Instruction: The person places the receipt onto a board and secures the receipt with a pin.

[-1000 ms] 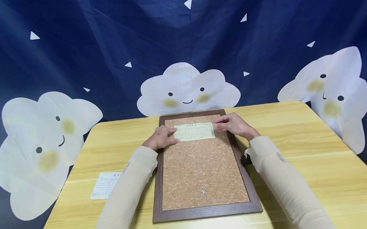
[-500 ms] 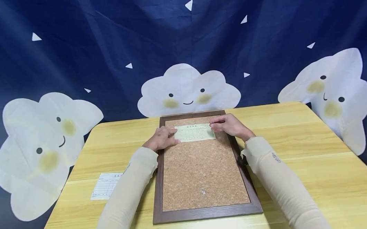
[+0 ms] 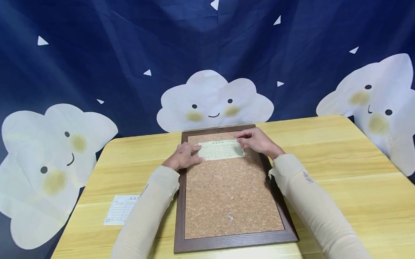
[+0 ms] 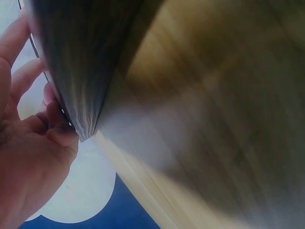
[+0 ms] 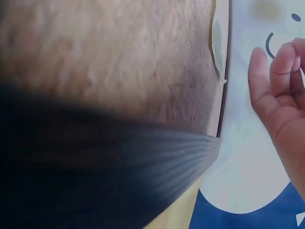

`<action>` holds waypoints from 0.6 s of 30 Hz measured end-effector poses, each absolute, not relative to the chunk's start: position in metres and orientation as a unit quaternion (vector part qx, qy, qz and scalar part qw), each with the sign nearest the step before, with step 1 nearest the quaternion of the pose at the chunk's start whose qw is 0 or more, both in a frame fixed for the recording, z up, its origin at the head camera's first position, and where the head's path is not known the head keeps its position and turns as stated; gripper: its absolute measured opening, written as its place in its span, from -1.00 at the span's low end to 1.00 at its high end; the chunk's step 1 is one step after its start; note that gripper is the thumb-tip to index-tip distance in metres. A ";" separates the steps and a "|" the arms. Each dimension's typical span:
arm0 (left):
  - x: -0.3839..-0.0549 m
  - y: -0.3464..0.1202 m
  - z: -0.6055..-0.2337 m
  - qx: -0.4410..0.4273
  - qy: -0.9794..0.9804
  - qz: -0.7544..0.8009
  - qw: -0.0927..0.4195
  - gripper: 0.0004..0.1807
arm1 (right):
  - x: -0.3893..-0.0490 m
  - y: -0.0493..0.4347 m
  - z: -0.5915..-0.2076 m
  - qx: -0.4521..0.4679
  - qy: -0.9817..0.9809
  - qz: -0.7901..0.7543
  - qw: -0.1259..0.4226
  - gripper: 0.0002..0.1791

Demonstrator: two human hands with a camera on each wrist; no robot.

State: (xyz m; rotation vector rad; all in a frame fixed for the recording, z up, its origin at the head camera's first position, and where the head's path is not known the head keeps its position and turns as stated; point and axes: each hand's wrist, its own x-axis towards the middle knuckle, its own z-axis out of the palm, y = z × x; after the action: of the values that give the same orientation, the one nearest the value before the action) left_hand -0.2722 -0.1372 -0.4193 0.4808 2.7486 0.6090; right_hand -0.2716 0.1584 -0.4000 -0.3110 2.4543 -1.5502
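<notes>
A pale green printed form slip (image 3: 221,150) lies across the upper part of a framed cork board (image 3: 232,194). My left hand (image 3: 183,156) rests over the board's left frame, thumb and fingers spread, its tips pressing the slip's left end. In the left wrist view, the fingers (image 4: 26,78) reach over the dark frame edge. My right hand (image 3: 256,141) is raised over the slip's upper right corner, thumb and index fingertips close together. I cannot tell whether a small thing is between them. The right wrist view shows curled fingers (image 5: 283,78) apart from the board, and the slip's lifted edge (image 5: 217,45).
A second printed slip (image 3: 120,209) lies on the wooden table (image 3: 336,169) at the left, partly covered by my left sleeve (image 3: 145,219). A small whitish mark (image 3: 230,217) shows low on the cork. A blue cloud-patterned curtain (image 3: 174,29) hangs behind the table.
My right hand has moved left, from the slip's right edge to above its upper right corner. The left hand stays at the slip's left end.
</notes>
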 end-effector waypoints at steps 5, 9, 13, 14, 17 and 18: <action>-0.272 -0.137 -0.419 0.163 0.953 0.208 0.147 -0.28 | -0.273 0.155 -0.402 -0.107 0.844 -0.516 0.100 -0.67; -0.272 -0.137 -0.419 0.166 0.953 0.207 0.145 -0.28 | -0.274 0.154 -0.402 -0.108 0.845 -0.515 0.096 -0.68; -0.272 -0.137 -0.418 0.164 0.953 0.209 0.146 -0.28 | -0.275 0.153 -0.402 -0.107 0.846 -0.513 0.095 -0.69; -0.272 -0.137 -0.418 0.162 0.953 0.211 0.147 -0.28 | -0.276 0.153 -0.402 -0.107 0.847 -0.512 0.095 -0.69; -0.272 -0.137 -0.419 0.157 0.952 0.215 0.151 -0.28 | -0.276 0.151 -0.402 -0.101 0.850 -0.509 0.094 -0.72; -0.272 -0.137 -0.419 0.156 0.952 0.215 0.152 -0.28 | -0.276 0.151 -0.402 -0.101 0.850 -0.508 0.094 -0.73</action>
State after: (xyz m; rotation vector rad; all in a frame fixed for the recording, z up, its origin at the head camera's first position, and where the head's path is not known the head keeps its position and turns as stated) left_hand -0.2718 -0.1372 -0.4186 0.4480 2.7318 0.6160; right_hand -0.2761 0.1511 -0.4018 -0.2982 2.5223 -1.5078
